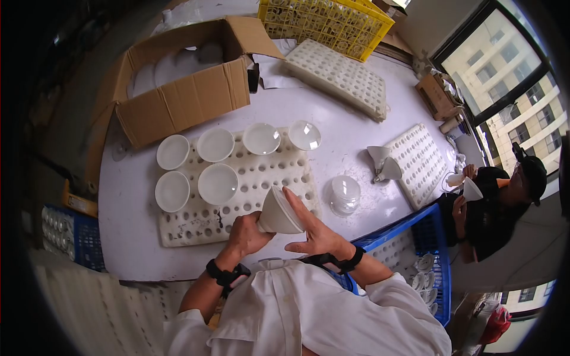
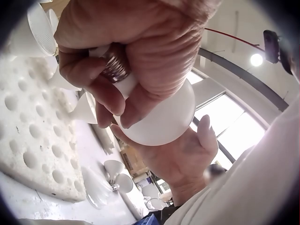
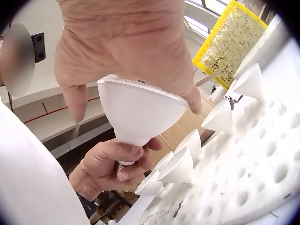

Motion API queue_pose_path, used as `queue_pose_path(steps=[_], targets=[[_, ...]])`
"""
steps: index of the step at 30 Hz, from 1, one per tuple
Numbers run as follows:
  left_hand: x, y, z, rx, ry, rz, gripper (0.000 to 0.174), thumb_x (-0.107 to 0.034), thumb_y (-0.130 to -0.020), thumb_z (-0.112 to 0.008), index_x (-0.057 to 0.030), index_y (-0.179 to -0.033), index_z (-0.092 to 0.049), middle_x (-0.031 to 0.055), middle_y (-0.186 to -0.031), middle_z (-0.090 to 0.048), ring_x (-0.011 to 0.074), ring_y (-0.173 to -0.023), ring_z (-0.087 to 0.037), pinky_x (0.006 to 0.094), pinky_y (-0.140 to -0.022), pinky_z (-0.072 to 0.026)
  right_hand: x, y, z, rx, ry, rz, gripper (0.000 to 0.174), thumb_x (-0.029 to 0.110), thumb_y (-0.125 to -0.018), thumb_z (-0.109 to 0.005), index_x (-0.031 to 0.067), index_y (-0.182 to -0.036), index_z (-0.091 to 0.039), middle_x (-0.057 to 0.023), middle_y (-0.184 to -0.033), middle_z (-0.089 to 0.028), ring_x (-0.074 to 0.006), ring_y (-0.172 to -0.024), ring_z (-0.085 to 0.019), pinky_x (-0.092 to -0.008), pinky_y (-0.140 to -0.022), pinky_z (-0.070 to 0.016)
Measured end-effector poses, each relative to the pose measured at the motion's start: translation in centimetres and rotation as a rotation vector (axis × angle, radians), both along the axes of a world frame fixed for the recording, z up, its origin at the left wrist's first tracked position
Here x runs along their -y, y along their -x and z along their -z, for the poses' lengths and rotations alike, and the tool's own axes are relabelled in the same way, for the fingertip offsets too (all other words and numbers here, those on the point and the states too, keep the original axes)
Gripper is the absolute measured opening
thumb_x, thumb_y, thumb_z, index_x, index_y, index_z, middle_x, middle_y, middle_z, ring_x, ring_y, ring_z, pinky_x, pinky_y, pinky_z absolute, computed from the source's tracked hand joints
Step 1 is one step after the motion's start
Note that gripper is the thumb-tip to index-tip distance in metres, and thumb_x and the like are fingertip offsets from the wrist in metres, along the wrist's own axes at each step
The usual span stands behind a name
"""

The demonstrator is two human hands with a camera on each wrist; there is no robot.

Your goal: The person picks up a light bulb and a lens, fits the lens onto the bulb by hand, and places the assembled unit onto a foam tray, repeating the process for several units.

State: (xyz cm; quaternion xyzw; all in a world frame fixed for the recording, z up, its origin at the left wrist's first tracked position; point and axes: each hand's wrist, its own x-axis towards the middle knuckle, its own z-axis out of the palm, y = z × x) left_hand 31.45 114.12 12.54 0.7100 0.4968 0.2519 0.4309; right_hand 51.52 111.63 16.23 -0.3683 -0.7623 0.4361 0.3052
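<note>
My left hand (image 1: 248, 235) grips a white cone-shaped light bulb (image 1: 278, 213) by its narrow neck, fingers curled around the metal screw base (image 2: 116, 63). Against the bulb's wide face lies my right hand (image 1: 317, 231), its palm flat over the lens and fingers straight. In the right wrist view the bulb (image 3: 138, 110) stands between both hands. Just beyond them is a white foam tray (image 1: 261, 178) full of holes. Several similar bulbs (image 1: 218, 184) stand in it, wide faces up. A stack of clear lens covers (image 1: 345, 194) sits right of the tray.
A cardboard box (image 1: 184, 107) stands at the back left, a yellow crate (image 1: 326, 24) at the back. More foam trays (image 1: 338, 74) lie behind and at right, with two bulbs (image 1: 386, 165) beside one. A blue crate (image 1: 439, 267) is at my right; another person (image 1: 499, 207) works beyond.
</note>
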Motion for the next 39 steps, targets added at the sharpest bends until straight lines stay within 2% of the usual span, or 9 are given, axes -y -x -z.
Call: queue_pose_path(steps=[2, 10, 19, 23, 32, 34, 37, 38, 39], targets=[[0.0, 0.0, -0.1, -0.007, 0.001, -0.01, 0.029, -0.021, -0.066, -0.073, -0.0017, -0.088, -0.067, 0.0209, -0.083, -0.066, 0.0361, -0.079, -0.065, 0.0396, -0.071, -0.052, 0.0, 0.1, 0.2, -0.002, 0.013, 0.006, 0.107, 0.02, -0.069, -0.075, 0.0021, -0.146, -0.003, -0.0179, -0.153, -0.005, -0.0291, -0.141, -0.004, -0.0376, -0.113, -0.0088], [-0.4, 0.0, -0.7, -0.09, 0.037, 0.01, 0.035, -0.02, -0.064, -0.077, 0.0, -0.09, -0.066, 0.0212, -0.087, -0.066, 0.0348, -0.083, -0.065, 0.0381, -0.073, -0.0516, 0.0, 0.5, 1.6, -0.067, -0.004, 0.081, 0.094, 0.005, -0.074, -0.071, 0.0066, -0.146, -0.011, -0.018, -0.151, -0.013, -0.0311, -0.14, -0.014, -0.0382, -0.112, -0.0169], [-0.9, -0.7, 0.0, -0.076, 0.069, 0.029, 0.037, -0.02, -0.062, -0.078, 0.0009, -0.09, -0.065, 0.021, -0.087, -0.066, 0.035, -0.083, -0.065, 0.0389, -0.073, -0.0518, 0.3, 0.6, 2.6, -0.103, -0.018, 0.103, 0.088, 0.004, -0.078, -0.067, 0.0064, -0.146, -0.011, -0.0182, -0.15, -0.014, -0.0321, -0.139, -0.015, -0.038, -0.112, -0.0181], [-1.5, -1.0, 0.4, -0.132, 0.077, 0.072, 0.034, -0.02, -0.063, -0.076, 0.0005, -0.089, -0.065, 0.022, -0.085, -0.066, 0.0366, -0.083, -0.065, 0.0407, -0.073, -0.0517, 0.3, 0.6, 2.9, -0.067, -0.018, 0.128, 0.09, 0.004, -0.078, -0.067, 0.0058, -0.146, -0.009, -0.0183, -0.15, -0.013, -0.0323, -0.139, -0.015, -0.0371, -0.112, -0.0173], [-2.5, -1.1, 1.5, -0.136, 0.081, 0.149, 0.032, -0.02, -0.065, -0.072, 0.0004, -0.089, -0.065, 0.0227, -0.085, -0.066, 0.0381, -0.082, -0.064, 0.0418, -0.074, -0.0516, 0.1, -0.4, 2.3, -0.138, 0.25, 0.086, 0.104, 0.003, -0.07, -0.072, 0.0068, -0.147, -0.002, -0.0152, -0.152, -0.009, -0.027, -0.141, -0.008, -0.0368, -0.113, -0.0136], [-2.8, -0.9, 1.6, -0.128, 0.07, 0.175, 0.033, -0.019, -0.065, -0.071, 0.0005, -0.091, -0.065, 0.0226, -0.085, -0.066, 0.0382, -0.082, -0.064, 0.0422, -0.074, -0.0515, -0.4, -1.4, 1.3, 0.011, 0.278, 0.042, 0.103, 0.012, -0.071, -0.073, 0.0079, -0.147, -0.003, -0.0133, -0.152, -0.01, -0.0256, -0.141, -0.007, -0.0361, -0.113, -0.0122], [-2.3, -1.2, 1.5, -0.148, -0.071, 0.087, 0.034, -0.014, -0.064, -0.071, -0.0003, -0.094, -0.064, 0.0216, -0.081, -0.066, 0.0364, -0.08, -0.065, 0.0407, -0.07, -0.0519, -1.7, -3.3, 2.3, -0.188, 0.297, -0.026, 0.1, 0.019, -0.074, -0.071, 0.0095, -0.148, -0.003, -0.0119, -0.153, -0.011, -0.0235, -0.141, -0.006, -0.0374, -0.113, -0.0111], [-2.3, -1.1, 1.3, -0.152, -0.255, 0.064, 0.033, -0.011, -0.065, -0.07, -0.0006, -0.096, -0.063, 0.0196, -0.079, -0.065, 0.0337, -0.076, -0.065, 0.0391, -0.066, -0.0514, -2.0, -3.3, 2.8, -0.412, 0.318, 0.03, 0.094, 0.028, -0.077, -0.068, 0.0098, -0.147, -0.008, -0.0133, -0.151, -0.015, -0.0252, -0.14, -0.013, -0.0405, -0.112, -0.018], [-2.3, -1.1, 1.1, -0.154, -0.435, 0.042, 0.033, -0.008, -0.066, -0.068, -0.0009, -0.098, -0.062, 0.0176, -0.077, -0.065, 0.0311, -0.071, -0.065, 0.0375, -0.062, -0.0508, -2.2, -3.5, 3.2, -0.414, 0.314, 0.03, 0.094, 0.028, -0.077, -0.068, 0.0098, -0.147, -0.008, -0.0133, -0.151, -0.015, -0.0252, -0.14, -0.013, -0.0405, -0.112, -0.018]])
